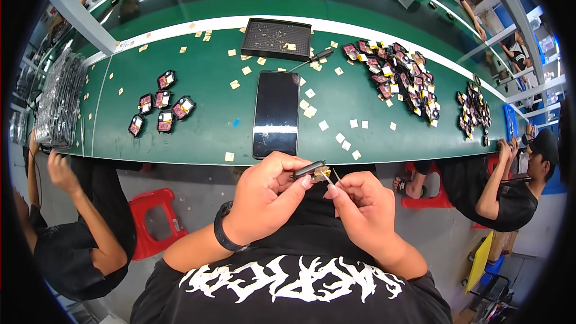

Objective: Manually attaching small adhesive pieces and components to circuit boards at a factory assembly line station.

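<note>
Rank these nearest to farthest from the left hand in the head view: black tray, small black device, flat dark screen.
1. Small black device: in the left hand.
2. Flat dark screen: on the table ahead.
3. Black tray: beyond the screen.

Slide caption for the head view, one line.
Left hand holds a small black device while the right hand holds tweezers at it, before a green bench with clustered black-cased units.

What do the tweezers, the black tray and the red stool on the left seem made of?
Tweezers: probably bare metal, judging by the slim, pale prongs. Black tray: likely matte plastic, with thin, molded-looking walls. Red stool: seemingly smooth plastic, evenly coloured.
</note>
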Demonstrator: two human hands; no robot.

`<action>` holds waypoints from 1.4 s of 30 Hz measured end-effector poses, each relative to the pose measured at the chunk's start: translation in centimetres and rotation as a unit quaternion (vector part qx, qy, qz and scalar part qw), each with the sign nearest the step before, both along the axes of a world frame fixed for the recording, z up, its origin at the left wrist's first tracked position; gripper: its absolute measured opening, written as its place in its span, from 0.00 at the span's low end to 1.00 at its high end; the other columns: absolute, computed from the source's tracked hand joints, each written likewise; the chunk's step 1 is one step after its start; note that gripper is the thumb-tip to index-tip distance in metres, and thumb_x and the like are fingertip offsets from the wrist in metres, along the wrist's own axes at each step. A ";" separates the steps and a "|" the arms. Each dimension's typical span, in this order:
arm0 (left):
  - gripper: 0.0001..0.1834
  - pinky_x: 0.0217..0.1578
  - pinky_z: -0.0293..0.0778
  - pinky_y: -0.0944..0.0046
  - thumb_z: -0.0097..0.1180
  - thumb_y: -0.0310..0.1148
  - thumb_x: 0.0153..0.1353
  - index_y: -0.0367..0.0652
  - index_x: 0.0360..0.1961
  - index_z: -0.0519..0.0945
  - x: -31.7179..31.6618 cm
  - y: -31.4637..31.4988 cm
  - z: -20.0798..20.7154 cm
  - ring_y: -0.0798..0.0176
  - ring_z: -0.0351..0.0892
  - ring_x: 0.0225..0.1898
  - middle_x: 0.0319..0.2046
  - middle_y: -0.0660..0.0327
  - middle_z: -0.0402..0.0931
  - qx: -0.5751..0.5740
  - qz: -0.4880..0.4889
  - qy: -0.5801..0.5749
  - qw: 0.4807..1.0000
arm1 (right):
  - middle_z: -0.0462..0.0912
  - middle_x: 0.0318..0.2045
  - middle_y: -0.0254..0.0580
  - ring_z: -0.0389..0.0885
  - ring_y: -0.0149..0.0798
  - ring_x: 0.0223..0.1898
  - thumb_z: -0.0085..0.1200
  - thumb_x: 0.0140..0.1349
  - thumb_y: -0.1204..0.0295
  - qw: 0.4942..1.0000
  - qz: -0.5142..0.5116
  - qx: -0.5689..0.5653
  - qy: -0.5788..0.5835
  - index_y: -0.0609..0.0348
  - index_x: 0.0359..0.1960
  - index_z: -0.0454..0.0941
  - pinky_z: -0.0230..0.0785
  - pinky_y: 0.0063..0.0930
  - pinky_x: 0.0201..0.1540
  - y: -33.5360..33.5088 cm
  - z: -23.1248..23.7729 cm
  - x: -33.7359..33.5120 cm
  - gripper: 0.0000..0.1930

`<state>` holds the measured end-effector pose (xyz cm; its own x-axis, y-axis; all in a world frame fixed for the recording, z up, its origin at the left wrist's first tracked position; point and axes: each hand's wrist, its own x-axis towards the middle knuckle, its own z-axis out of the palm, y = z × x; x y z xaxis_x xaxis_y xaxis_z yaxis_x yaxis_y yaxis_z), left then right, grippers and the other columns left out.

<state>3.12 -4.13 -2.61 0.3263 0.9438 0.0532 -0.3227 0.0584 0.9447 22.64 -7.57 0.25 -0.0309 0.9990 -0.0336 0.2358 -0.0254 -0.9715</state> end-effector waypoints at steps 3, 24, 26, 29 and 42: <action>0.10 0.49 0.79 0.66 0.52 0.19 0.70 0.29 0.51 0.72 0.3 0.5 -0.3 0.68 0.82 0.47 0.47 0.53 0.80 -0.031 0.010 -0.009 0.999 | 0.86 0.28 0.34 0.79 0.19 0.27 0.61 0.65 0.80 1.000 -0.005 0.005 -0.011 0.65 0.40 0.77 0.70 0.15 0.26 0.1 0.3 0.2 0.05; 0.09 0.54 0.78 0.61 0.50 0.21 0.72 0.31 0.51 0.72 2.6 2.5 -0.9 0.62 0.80 0.53 0.53 0.48 0.78 -0.051 -0.015 -0.022 0.998 | 0.85 0.24 0.41 0.80 0.27 0.20 0.63 0.61 0.82 0.987 -0.013 0.109 -0.117 0.65 0.36 0.77 0.71 0.20 0.23 2.8 -2.3 1.4 0.06; 0.09 0.54 0.78 0.61 0.50 0.21 0.72 0.31 0.51 0.72 2.5 2.5 -1.0 0.62 0.81 0.52 0.53 0.48 0.79 -0.052 -0.010 -0.020 0.998 | 0.85 0.24 0.41 0.80 0.25 0.21 0.62 0.63 0.82 0.995 -0.006 0.055 -0.080 0.65 0.37 0.76 0.70 0.19 0.23 2.8 -2.0 1.1 0.06; 0.10 0.51 0.79 0.63 0.49 0.20 0.72 0.30 0.52 0.73 2.3 2.6 -1.5 0.63 0.83 0.49 0.50 0.49 0.80 -0.026 0.007 0.013 1.000 | 0.85 0.25 0.40 0.80 0.22 0.22 0.60 0.66 0.80 0.999 -0.013 -0.042 0.006 0.65 0.38 0.73 0.70 0.17 0.22 3.0 -1.7 0.5 0.07; 0.11 0.54 0.78 0.62 0.47 0.21 0.74 0.29 0.55 0.68 3.0 1.4 -1.9 0.62 0.82 0.53 0.50 0.47 0.80 -0.081 0.059 -0.072 0.992 | 0.83 0.29 0.46 0.81 0.26 0.25 0.55 0.70 0.81 0.953 -0.059 -0.174 0.241 0.61 0.38 0.64 0.69 0.18 0.21 3.4 -1.1 -0.9 0.10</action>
